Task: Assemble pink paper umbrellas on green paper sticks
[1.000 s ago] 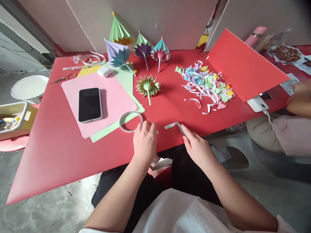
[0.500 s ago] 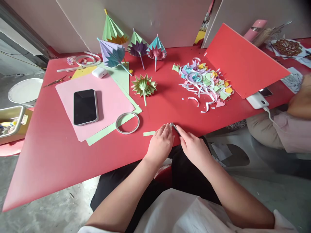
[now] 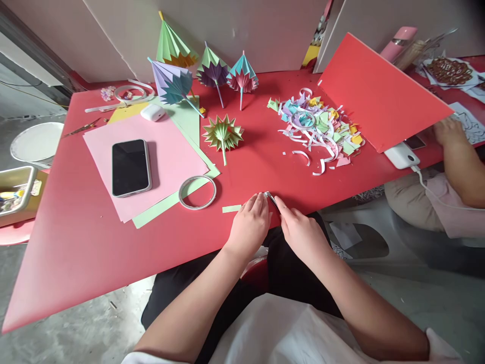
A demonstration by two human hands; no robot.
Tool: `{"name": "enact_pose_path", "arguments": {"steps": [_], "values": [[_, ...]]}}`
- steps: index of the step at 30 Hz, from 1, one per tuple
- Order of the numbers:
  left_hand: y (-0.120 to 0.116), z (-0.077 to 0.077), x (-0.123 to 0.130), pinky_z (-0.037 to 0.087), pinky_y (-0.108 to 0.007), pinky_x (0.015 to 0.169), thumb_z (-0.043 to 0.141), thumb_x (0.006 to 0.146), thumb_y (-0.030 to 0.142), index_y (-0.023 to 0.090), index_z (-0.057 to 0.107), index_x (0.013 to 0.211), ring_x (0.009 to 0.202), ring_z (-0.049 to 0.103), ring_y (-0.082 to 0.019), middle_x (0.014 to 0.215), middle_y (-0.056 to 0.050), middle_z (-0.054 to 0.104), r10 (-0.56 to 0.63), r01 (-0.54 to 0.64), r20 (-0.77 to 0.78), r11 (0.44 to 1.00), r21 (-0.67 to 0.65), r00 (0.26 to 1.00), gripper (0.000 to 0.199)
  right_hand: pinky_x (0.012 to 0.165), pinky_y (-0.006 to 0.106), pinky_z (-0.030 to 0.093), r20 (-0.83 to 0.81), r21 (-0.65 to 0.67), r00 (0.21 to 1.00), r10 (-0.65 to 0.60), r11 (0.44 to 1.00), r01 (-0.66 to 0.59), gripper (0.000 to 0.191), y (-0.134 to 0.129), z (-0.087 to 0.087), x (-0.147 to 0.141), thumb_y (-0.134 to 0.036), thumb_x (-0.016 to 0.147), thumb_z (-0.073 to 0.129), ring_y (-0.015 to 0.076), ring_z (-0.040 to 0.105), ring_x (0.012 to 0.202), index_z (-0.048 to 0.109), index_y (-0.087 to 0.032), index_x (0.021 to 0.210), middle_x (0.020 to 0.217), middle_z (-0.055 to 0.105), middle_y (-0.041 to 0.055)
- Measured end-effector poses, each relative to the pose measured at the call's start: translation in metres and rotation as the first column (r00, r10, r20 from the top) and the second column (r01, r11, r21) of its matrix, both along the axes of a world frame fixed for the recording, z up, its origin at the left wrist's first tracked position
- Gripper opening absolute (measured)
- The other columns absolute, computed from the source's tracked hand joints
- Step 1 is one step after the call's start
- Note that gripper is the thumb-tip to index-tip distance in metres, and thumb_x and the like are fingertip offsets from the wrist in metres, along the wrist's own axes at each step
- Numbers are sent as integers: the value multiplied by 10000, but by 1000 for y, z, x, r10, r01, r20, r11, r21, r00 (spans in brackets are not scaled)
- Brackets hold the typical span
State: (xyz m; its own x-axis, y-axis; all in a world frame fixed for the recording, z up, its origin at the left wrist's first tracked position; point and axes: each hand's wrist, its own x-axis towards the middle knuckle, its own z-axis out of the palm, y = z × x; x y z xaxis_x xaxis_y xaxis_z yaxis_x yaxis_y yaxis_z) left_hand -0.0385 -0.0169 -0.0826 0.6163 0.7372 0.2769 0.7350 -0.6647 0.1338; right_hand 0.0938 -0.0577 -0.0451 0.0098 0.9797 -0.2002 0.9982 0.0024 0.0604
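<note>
Table [image 3: 151, 247]: red, beneath both hands
Left hand [image 3: 248, 223]: palm down, fingers together; can't tell if it has hold of anything underneath
Right hand [image 3: 303, 230]: fingers closed round cutter
Tape roll [image 3: 197, 208]: left of left hand, apart
Cutter [image 3: 271, 198]: right hand nearer its back end; long axis slants forward-left, tip beside left fingertips
Pale strip [image 3: 230, 209]: just left of left fingers, roughly crosswise

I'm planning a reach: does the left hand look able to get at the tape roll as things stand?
Likely yes: the tape roll lies close to the left hand, with only a flat green strip between them.
</note>
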Motion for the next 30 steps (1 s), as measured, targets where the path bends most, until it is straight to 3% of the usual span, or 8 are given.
{"name": "enact_pose_path", "arguments": {"steps": [6, 11, 15, 21, 25, 27, 30], "values": [[1, -1, -1, 472, -380, 923, 381, 914, 196, 11, 522, 1182, 1139, 528, -273, 1226, -196, 561, 1, -1, -2, 1000, 7, 1000, 355, 498, 288, 441, -21, -30, 1000, -5, 1000, 4, 536, -9, 7, 2, -192, 884, 368, 191, 644, 566, 283, -240, 1411, 884, 676, 39], [-5, 1, -2, 473, -384, 918, 374, 915, 203, 22, 503, 1205, 1142, 524, -270, 1236, -195, 554, 3, -3, 16, 1000, 28, 1000, 366, 562, 254, 458, -143, 18, 990, -12, 1000, 14, 484, -16, 10, 19, -241, 906, 360, 159, 645, 649, 322, -293, 1386, 918, 666, 25], [-13, 1, -3, 466, -397, 920, 384, 912, 248, 29, 493, 1220, 1151, 514, -276, 1248, -197, 543, 16, -15, 30, 1000, -13, 999, 394, 519, 245, 411, -54, 157, 996, -71, 984, 78, 479, 3, 8, 36, -311, 928, 323, 142, 610, 635, 266, -338, 1403, 938, 627, 29], [-24, -2, -3, 451, -401, 924, 393, 908, 369, -19, 464, 1247, 1159, 502, -300, 1277, -233, 509, 35, -35, -15, 999, 14, 999, 520, 446, 248, 295, 149, 205, 985, -87, 977, 55, 488, 47, -5, 52, -368, 939, 275, 114, 527, 528, 203, -347, 1420, 901, 567, 35], [-33, -4, 0, 445, -393, 920, 388, 901, 432, -37, 457, 1252, 1169, 493, -314, 1297, -239, 488, 73, -70, -74, 996, 54, 995, 591, 538, 265, 381, 156, 275, 986, -52, 961, 7, 461, 70, -17, 61, -353, 932, 308, 177, 571, 719, 310, -310, 1391, 980, 574, 77], [-37, -5, 0, 442, -386, 917, 386, 904, 418, -29, 453, 1259, 1173, 489, -309, 1304, -232, 484, 89, -83, -89, 994, 68, 992, 575, 680, 331, 435, 136, 351, 991, -5, 935, -44, 432, 76, -22, 62, -333, 921, 349, 241, 557, 909, 409, -275, 1345, 1110, 566, 112], [-40, -6, -3, 434, -381, 915, 406, 908, 353, 3, 442, 1276, 1158, 500, -286, 1309, -201, 492, 109, -102, -88, 992, 73, 990, 509, 924, 431, 369, 57, 490, 985, 165, 854, -171, 378, 72, -26, 54, -244, 909, 384, 272, 439, 1147, 524, -236, 1260, 1274, 515, 110]]}}
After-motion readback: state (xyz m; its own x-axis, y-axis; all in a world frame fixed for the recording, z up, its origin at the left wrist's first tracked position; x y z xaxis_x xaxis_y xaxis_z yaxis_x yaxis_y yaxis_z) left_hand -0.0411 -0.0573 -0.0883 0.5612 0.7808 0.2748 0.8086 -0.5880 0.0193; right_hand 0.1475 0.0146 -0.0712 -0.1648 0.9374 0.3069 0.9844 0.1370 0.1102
